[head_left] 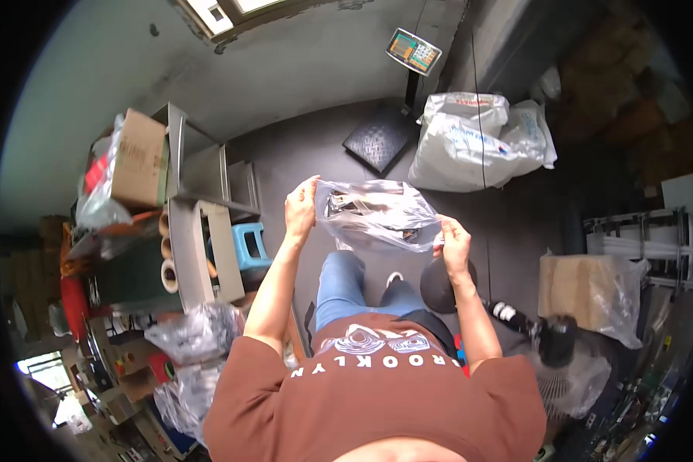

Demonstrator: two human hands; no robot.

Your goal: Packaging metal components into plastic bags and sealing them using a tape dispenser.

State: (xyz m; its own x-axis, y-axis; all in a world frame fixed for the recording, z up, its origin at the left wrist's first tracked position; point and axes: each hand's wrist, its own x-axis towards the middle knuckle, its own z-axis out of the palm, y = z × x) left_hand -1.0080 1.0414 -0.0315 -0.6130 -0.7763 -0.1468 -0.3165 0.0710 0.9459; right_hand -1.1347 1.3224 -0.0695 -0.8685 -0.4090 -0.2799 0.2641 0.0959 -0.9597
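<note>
A clear plastic bag (377,214) is stretched out in front of me, above the dark floor. Inside it lie brownish and dark items that I cannot make out through the shiny film. My left hand (301,206) grips the bag's upper left corner, fingers closed on the plastic. At the bag's right end my right hand (453,245) pinches the other corner. Both arms reach forward, and the bag hangs between the two hands.
Ahead stands a platform scale (378,141) with its display (413,52) on a post. Full white sacks (462,146) lean beyond it to the right. Leftward are a blue stool (250,245) and shelving with a cardboard box (139,158). A bagged carton (581,292) and a fan (558,343) stand right.
</note>
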